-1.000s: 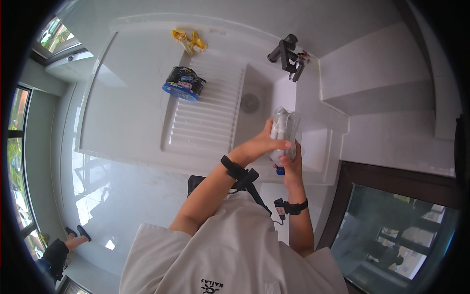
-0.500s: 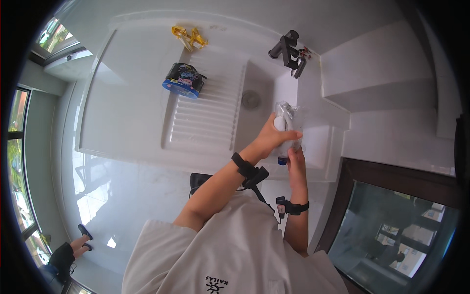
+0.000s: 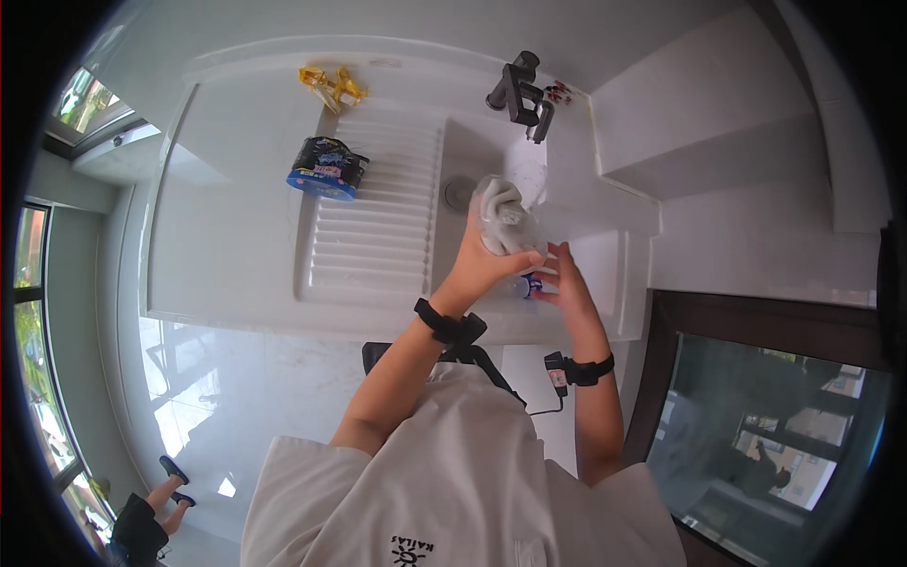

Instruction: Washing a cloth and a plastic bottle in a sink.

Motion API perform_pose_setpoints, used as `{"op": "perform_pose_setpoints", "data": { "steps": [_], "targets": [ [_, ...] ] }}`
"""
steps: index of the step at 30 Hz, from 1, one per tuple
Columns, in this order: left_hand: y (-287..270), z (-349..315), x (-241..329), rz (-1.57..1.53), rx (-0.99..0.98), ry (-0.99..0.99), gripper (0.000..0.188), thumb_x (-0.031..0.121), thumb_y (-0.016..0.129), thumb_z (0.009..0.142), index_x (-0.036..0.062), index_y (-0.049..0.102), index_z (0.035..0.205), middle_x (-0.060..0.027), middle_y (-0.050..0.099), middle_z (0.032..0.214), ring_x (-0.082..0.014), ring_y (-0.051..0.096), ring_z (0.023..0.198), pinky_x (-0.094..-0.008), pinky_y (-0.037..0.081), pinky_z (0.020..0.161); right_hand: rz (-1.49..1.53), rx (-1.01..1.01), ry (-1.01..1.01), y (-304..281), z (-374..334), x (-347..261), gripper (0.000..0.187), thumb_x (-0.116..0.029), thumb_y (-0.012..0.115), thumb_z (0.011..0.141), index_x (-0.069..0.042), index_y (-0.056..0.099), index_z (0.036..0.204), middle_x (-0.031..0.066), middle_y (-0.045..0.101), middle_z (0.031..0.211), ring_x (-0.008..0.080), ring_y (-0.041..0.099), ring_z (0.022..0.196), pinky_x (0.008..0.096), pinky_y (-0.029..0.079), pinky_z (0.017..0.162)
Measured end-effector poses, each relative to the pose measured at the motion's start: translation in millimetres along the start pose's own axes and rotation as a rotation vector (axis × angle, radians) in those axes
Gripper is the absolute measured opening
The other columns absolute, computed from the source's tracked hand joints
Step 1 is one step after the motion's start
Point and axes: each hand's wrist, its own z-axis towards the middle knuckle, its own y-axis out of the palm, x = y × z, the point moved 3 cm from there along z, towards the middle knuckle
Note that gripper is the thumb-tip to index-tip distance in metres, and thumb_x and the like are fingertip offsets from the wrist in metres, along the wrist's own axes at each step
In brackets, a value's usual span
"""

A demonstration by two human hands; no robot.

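Bottle [image 3: 508, 225]: hands [image 3: 484, 257] close, left clasping, right [image 3: 571, 280] splayed.

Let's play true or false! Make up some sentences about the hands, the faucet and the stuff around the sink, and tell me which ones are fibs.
1. The faucet is dark grey. True.
2. The left hand holds a see-through plastic item with whitish stuff in it. True.
3. Both hands are on the faucet. False: the right hand is near the plastic item, by a small blue piece.
4. The crumpled yellow thing lies farther back than the blue-and-black package. True.
5. Both wrists are bare. False: each has a black band on it.
6. The package is down in the basin. False: it is at the ridged board.
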Motion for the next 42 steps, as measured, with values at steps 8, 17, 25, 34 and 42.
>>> {"op": "perform_pose_setpoints", "data": {
  "steps": [8,17,25,34,42],
  "targets": [
    [15.1,7.2,32.0,0.02,0.072,0.058,0.09,0.048,0.086,0.057,0.0043,0.047,0.126,-0.0112,0.042,0.123,-0.0288,0.042,0.117,-0.0401,0.033,0.105,0.589,-0.129,0.153,37.0,12.2,19.3,0.048,-0.056,0.031,0.104,-0.016,0.049,0.085,-0.0049,0.03,0.054,0.0075,0.03,0.043,0.0246,0.025,0.042],
    [24.1,9.1,31.7,-0.091,0.128,-0.048,0.083,0.033,0.088,0.062,0.0059,0.044,0.127,-0.0098,0.044,0.121,-0.0226,0.045,0.114,-0.0387,0.04,0.098,0.757,-0.001,-0.174,49.9,7.3,26.3,0.038,-0.049,0.038,0.105,-0.015,0.053,0.096,-0.0072,0.034,0.058,0.0053,0.031,0.049,0.0242,0.023,0.046],
    [44.2,7.9,46.0,-0.381,0.383,-0.128,0.07,0.027,0.081,0.078,0.0054,0.04,0.131,-0.0085,0.052,0.117,-0.0187,0.053,0.107,-0.0342,0.047,0.09,0.468,0.312,-0.417,35.7,3.5,5.5,0.043,-0.04,0.034,0.107,-0.006,0.056,0.093,-0.0027,0.046,0.069,0.0065,0.041,0.061,0.0234,0.034,0.057],
    [33.4,11.5,26.0,-0.654,0.448,-0.174,0.066,0.028,0.078,0.081,0.0066,0.038,0.13,-0.0088,0.053,0.115,-0.0191,0.054,0.105,-0.0371,0.047,0.09,0.233,0.207,-0.47,19.9,-19.9,-28.4,0.046,-0.045,0.037,0.106,-0.005,0.058,0.099,0.0001,0.047,0.073,0.01,0.044,0.066,0.0235,0.038,0.06],
    [39.9,2.4,15.9,-0.535,0.419,-0.147,0.061,0.023,0.075,0.085,0.0091,0.039,0.133,-0.0069,0.05,0.119,-0.0187,0.05,0.113,-0.0369,0.043,0.098,0.431,-0.044,-0.076,-7.3,-8.5,-1.1,0.037,-0.041,0.049,0.104,-0.006,0.061,0.102,0.0007,0.053,0.077,0.0087,0.05,0.068,0.0211,0.04,0.059]
  ]
}}
